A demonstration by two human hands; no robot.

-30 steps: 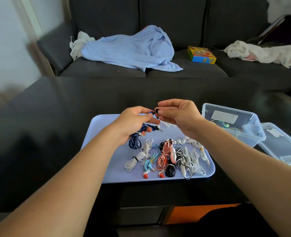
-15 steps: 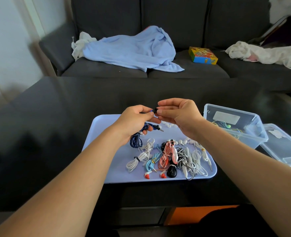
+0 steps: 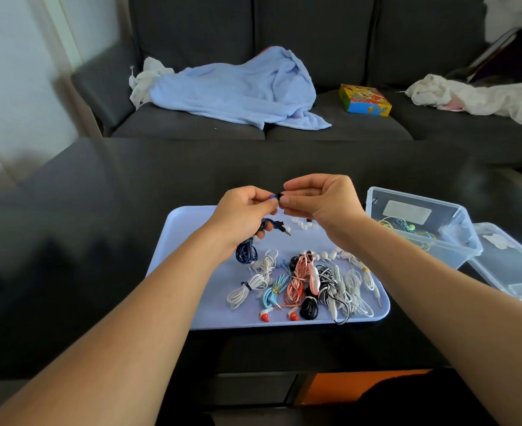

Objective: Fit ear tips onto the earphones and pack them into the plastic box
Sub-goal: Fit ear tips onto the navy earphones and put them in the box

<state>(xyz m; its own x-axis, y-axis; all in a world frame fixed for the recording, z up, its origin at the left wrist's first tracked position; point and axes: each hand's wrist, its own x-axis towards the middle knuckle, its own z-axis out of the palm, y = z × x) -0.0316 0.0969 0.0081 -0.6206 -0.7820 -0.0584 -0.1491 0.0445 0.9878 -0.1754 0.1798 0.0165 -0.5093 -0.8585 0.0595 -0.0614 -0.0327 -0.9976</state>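
Hands barely shift from the earlier frames; the fingertips close the last small gap and now meet above the tray's far edge. Left hand [image 3: 243, 210] pinches the blue earbud [image 3: 272, 196] between thumb and forefinger, its navy cord [image 3: 247, 252] bunched under the palm, plug [image 3: 285, 229] dangling. Right hand [image 3: 321, 199] pinches a black tip [image 3: 280, 196] and holds it against the bud nozzle, likely pushing it on; holding both high keeps the small parts in clear sight. Seating not confirmed, too small to tell.

Tray [image 3: 192, 222] holds the stock: loose white tips [image 3: 302, 224] near its far edge, bundled earphones [image 3: 309, 281] along the near edge toward the right corner, white, light blue, pink, black, striped. Two red buds [image 3: 278, 317] lie at the near edge.

Box [image 3: 456, 241] sits just right of the tray, open, one green-yellow set [image 3: 407, 229] inside. Lid [image 3: 511, 265] lies right of the box, touching or overlapping it.

Judgement: early in the task, most sets unpacked.
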